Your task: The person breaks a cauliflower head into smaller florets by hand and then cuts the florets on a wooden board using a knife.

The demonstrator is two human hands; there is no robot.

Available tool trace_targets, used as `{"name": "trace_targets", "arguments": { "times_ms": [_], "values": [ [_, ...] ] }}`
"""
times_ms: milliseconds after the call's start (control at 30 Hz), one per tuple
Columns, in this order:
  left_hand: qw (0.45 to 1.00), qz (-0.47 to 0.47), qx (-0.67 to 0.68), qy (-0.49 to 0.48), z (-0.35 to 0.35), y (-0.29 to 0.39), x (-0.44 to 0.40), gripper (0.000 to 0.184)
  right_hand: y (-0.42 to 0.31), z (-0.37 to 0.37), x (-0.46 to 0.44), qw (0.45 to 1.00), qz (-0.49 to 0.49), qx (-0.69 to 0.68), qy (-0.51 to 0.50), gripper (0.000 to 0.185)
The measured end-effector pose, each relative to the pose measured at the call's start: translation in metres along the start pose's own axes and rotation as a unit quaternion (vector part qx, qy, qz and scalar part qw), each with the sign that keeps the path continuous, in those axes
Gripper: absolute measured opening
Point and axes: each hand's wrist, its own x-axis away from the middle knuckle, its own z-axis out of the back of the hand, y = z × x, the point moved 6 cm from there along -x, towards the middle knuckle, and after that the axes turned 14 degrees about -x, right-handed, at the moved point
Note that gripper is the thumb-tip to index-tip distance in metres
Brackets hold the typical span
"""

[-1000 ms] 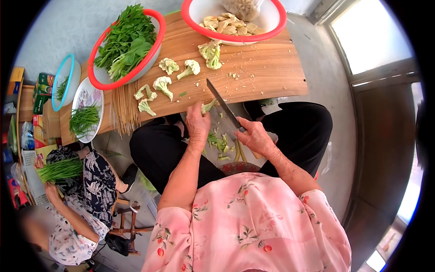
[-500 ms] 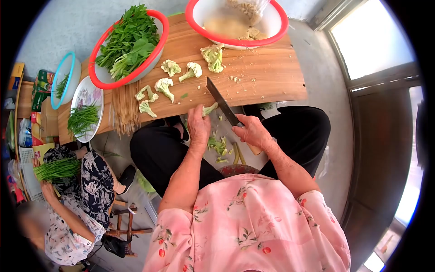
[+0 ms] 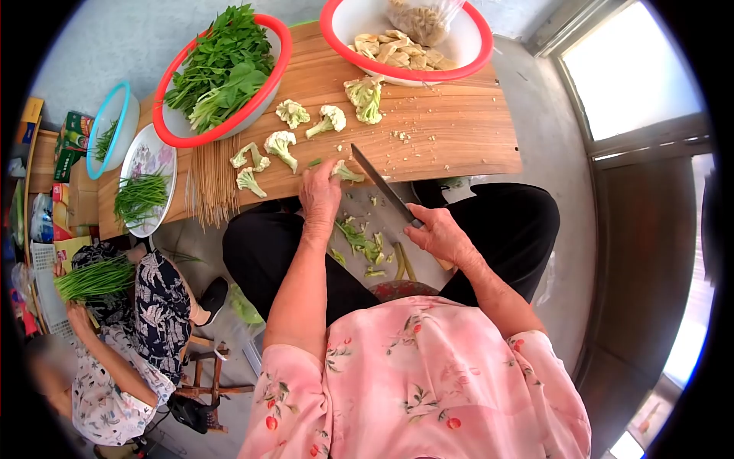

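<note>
At the table's near edge, my left hand [image 3: 319,193] is closed around a small cauliflower floret [image 3: 348,174], its tip showing beyond the fingers. My right hand [image 3: 440,233] grips a cleaver-like kitchen knife [image 3: 384,183] by its wooden handle. The blade points up and left, just right of the floret; whether they touch I cannot tell. Ahead of my hands, cut cauliflower florets [image 3: 280,147] lie on the wooden table [image 3: 451,115], and a larger cauliflower chunk [image 3: 365,98] sits farther back. Green trimmings [image 3: 365,243] are on the floor between my knees.
Leafy greens fill a red-rimmed bowl [image 3: 162,122] at the back left. Another red-rimmed bowl [image 3: 483,57] holds pale pieces and a plastic bag. Thin wooden skewers [image 3: 214,183] and a plate of chives [image 3: 167,195] lie left. A seated person [image 3: 115,367] holds green stalks [image 3: 95,280].
My left hand has moved slightly left and up with the floret. The knife has shifted a little down and right, and the view has moved slightly.
</note>
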Motion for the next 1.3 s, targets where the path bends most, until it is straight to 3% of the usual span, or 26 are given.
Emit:
{"name": "trace_targets", "arguments": {
  "times_ms": [100,167,267,333,467,533,833,1300],
  "values": [
    [0.999,0.006,0.033,0.010,-0.009,-0.005,-0.008,0.032,-0.010,-0.003,0.006,0.999,-0.032,0.012,-0.020,0.037],
    [0.962,0.113,0.247,-0.001,-0.034,-0.025,-0.008,0.034,-0.012,-0.003,0.007,0.998,-0.057,0.007,-0.023,0.033],
    [0.984,0.072,0.162,0.011,-0.022,-0.018,-0.008,0.031,-0.010,-0.001,0.007,0.995,-0.086,0.023,-0.036,0.037],
    [0.982,0.069,0.175,0.023,-0.021,-0.019,-0.008,0.029,-0.022,0.004,0.003,1.000,0.009,-0.007,-0.020,0.039],
    [0.958,0.090,0.271,0.029,-0.032,-0.027,-0.009,0.031,-0.021,0.014,-0.002,0.996,0.082,0.025,0.021,0.041],
    [0.950,0.102,0.294,0.038,-0.033,-0.026,-0.012,0.028,-0.028,0.017,0.001,0.998,0.014,0.054,-0.023,0.041],
    [0.929,0.112,0.353,-0.004,-0.040,-0.033,-0.019,0.016,-0.036,0.005,0.011,0.996,-0.035,0.046,-0.069,0.040],
    [0.951,0.113,0.287,-0.002,-0.027,-0.026,-0.018,0.016,-0.022,-0.003,0.009,0.996,-0.007,0.053,-0.071,0.043]
  ]
}}
